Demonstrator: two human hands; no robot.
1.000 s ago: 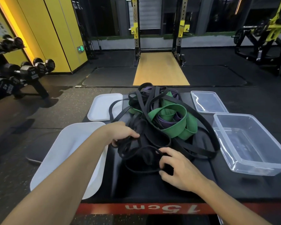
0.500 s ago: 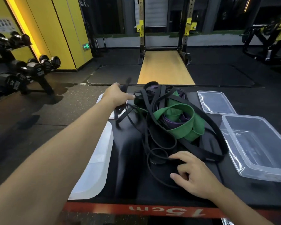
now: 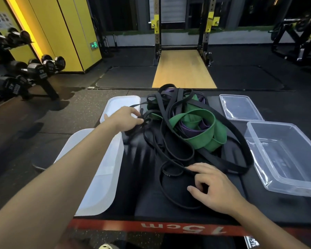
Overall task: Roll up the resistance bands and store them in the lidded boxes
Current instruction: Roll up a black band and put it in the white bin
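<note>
Left hand (image 3: 127,119): fingers (image 3: 139,121) curled round a bunch of strands of the thin black resistance band (image 3: 171,157), at the left edge of the heap. A closed grasp, knuckles up. Judgement: it holds this end to draw one band clear of the rest.

Right hand (image 3: 214,187): forefinger laid along a loop of the same thin black stuff near the front of the platform, other fingers half curled, thumb out to the side. Whether it pinches the strand or only pins it down, I cannot tell. Judgement: it anchors the near loop so a pull from the other hand does not drag the whole heap along.

Tangled heap of rubber bands (image 3: 185,112): sits mid-platform, between the two hands and beyond. The wide green flat band (image 3: 205,139) lies in folds on top, and the purple flat band (image 3: 188,131) is nested inside them. The broad black flat band (image 3: 241,146) sweeps round the right side. None is rolled, and none is in a box.

Black padded platform with a red front edge (image 3: 151,200): carries everything.

Clear rectangular plastic box (image 3: 255,153): right of the heap, open side up, nothing in it. The clear flat plastic lid (image 3: 241,108) is just behind it. Judgement: lid set aside to keep the box ready.

Two white translucent plastic containers (image 3: 101,177): left of the heap, one near and one far. Box or lid, I cannot tell.

Stage: untangling, rolling not yet begun.
</note>
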